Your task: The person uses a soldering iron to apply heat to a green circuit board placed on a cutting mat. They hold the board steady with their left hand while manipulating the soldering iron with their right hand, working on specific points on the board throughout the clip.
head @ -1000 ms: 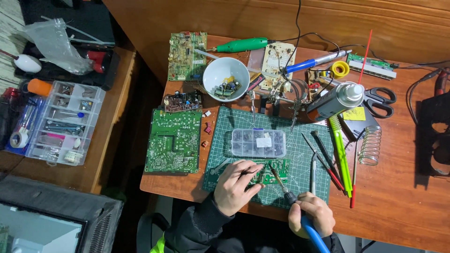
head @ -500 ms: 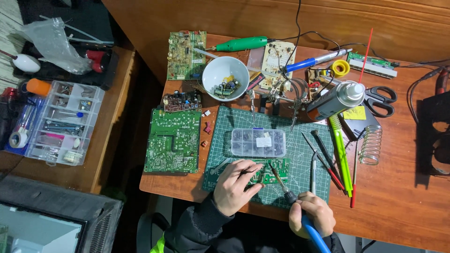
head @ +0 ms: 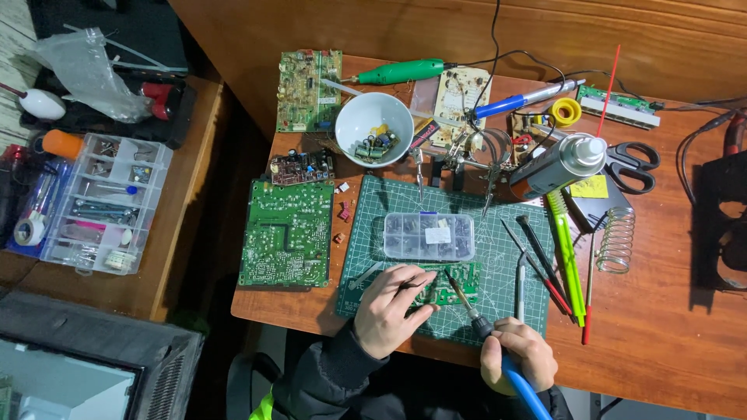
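My left hand [head: 391, 307] pinches a thin pair of tweezers [head: 411, 285] over a small green circuit board [head: 457, 283] lying on the green cutting mat [head: 373, 210]. A blue-handled soldering iron [head: 486, 338] is gripped in my right hand [head: 517, 358], its tip reaching up-left to the same small board. Just beyond the board sits a clear plastic parts box [head: 429, 236].
A large green circuit board [head: 286, 232] lies left of the mat. Behind are a white bowl [head: 374, 127] of components, a helping-hands stand [head: 459, 155], a spray can [head: 559, 165] and scissors [head: 632, 166]. Screwdrivers and probes [head: 566, 257] lie right. An organiser tray [head: 97, 202] sits on the left table.
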